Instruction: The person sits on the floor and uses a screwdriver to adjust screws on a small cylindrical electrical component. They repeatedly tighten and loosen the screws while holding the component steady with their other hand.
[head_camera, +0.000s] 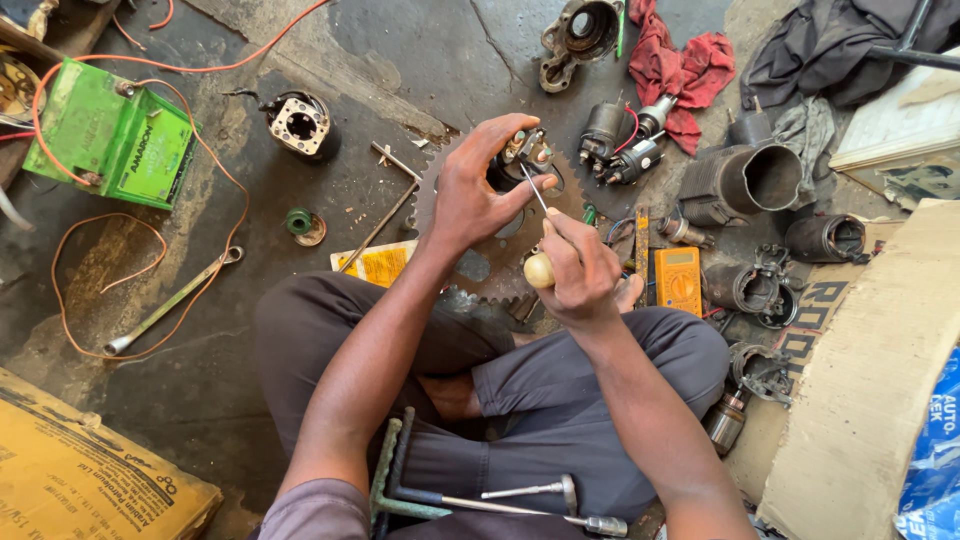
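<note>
The single head-worn camera looked steeply down from close above onto the person's lap and the oily floor (250, 370).

A bright green battery (110, 140), orange wire (150, 215), a red rag (680, 70), an orange-yellow meter (678, 280), and grey trousers (560, 385).

Oil-stained concrete floor (400, 60) bears green battery (110, 145), red rag (680, 70), spanner (170, 300)

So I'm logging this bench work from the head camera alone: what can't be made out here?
- Small motor part: mostly covered by the left hand.
- Screwdriver tip: where it meets the part is too small to tell.
- Cardboard box: cut off by the bottom-left edge.
- Blue bag: cut off at the right edge.
</note>
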